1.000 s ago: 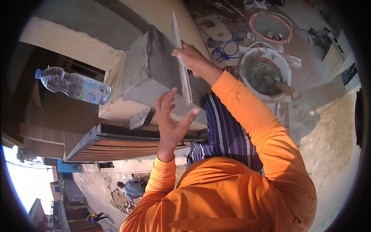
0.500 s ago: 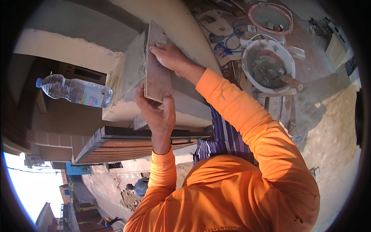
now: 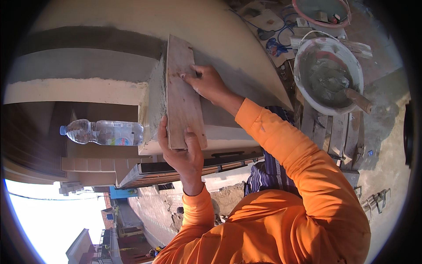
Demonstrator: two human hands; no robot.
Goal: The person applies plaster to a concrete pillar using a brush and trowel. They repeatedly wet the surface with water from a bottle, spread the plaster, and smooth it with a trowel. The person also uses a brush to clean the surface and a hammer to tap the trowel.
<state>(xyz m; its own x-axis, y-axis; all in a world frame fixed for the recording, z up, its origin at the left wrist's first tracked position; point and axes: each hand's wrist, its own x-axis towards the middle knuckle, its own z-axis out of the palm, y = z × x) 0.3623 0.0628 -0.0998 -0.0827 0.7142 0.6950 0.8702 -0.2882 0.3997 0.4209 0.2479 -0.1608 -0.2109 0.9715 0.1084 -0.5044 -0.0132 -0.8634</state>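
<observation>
A flat wooden board point(image 3: 183, 99) stands lengthwise against the plastered corner of a wall ledge point(image 3: 154, 99), with grey mortar along the edge beside it. My left hand point(image 3: 184, 158) is closed around the board's lower end, thumb on the face and a finger along the left side. On the board's face near its right edge, my right hand point(image 3: 210, 83) rests its thumb tip; the index finger is bent with a gap to the thumb, and the other fingers are partly hidden. Left of the corner, a clear plastic water bottle point(image 3: 105, 133) with a blue cap is nearest my left hand.
A white bucket point(image 3: 299, 72) of wet grey mortar, with a wooden handle point(image 3: 358, 100) sticking out, stands on planks point(image 3: 338, 134) at the right. Behind it are a reddish tub point(image 3: 303, 17) and blue cord point(image 3: 281, 46). A dark-topped gate point(image 3: 145, 169) lies below the ledge.
My right hand has let go of the board's left edge and moved toward its right edge. My left hand still holds the lower end. The whole view has shifted.
</observation>
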